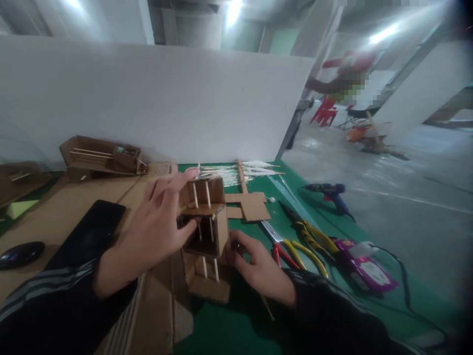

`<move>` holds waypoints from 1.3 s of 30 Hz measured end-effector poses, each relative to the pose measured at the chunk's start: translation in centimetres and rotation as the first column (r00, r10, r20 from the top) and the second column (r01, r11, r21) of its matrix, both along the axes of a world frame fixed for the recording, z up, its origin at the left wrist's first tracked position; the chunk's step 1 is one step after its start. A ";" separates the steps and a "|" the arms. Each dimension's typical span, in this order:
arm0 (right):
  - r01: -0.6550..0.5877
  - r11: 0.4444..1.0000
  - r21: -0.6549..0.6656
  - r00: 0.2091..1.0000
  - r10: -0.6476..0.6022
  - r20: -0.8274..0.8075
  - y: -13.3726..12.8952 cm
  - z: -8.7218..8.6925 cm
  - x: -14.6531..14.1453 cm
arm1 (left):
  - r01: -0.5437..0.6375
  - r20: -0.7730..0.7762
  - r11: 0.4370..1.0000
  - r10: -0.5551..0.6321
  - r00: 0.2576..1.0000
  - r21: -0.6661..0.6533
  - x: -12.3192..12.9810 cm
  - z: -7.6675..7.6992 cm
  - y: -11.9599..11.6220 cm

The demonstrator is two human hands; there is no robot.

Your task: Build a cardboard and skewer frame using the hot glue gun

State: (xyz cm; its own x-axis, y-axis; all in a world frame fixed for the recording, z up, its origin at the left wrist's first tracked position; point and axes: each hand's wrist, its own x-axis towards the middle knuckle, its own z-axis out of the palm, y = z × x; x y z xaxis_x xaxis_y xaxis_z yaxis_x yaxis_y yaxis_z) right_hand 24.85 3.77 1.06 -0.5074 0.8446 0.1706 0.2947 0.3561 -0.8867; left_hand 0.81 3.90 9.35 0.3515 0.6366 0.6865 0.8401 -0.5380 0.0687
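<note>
A cardboard box structure (221, 231) with three stacked compartments stands tilted in front of me, pairs of pale sticks crossing its openings. My left hand (151, 227) is closed on its left side, thumb reaching into the middle compartment and fingers by the upper left edge. At the right wall, my right hand (258, 266) has its fingers curled against the cardboard; the fingertips are partly hidden. A thin stick (268, 308) shows below that hand; whether the hand holds it is unclear. Flat cardboard pieces (254, 207) lie just behind the structure.
Right of my hands lie scissors (273, 231), yellow-handled pliers (314, 234), a purple box (369, 268) with a cable and a blue glue gun (332, 192). White-coated sticks (254, 167) lie behind. Leftward are a phone (92, 227), a mouse (22, 254) and another cardboard structure (103, 155).
</note>
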 end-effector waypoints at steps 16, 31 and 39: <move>-0.029 0.996 0.089 1.000 0.028 0.008 0.1 -0.4 -0.1 | -0.038 -0.017 0.997 0.039 0.999 0.074 -0.4 0.5 0.0; -0.010 1.000 -0.019 1.000 0.009 -0.018 0.1 0.1 -0.5 | -0.001 -0.117 0.997 -0.007 0.993 -0.071 0.4 -1.5 -0.2; 0.006 0.999 0.037 1.000 -0.006 0.010 -0.1 -0.2 -0.3 | 0.019 -0.089 1.000 -0.021 0.996 -0.023 -0.4 -0.3 -0.2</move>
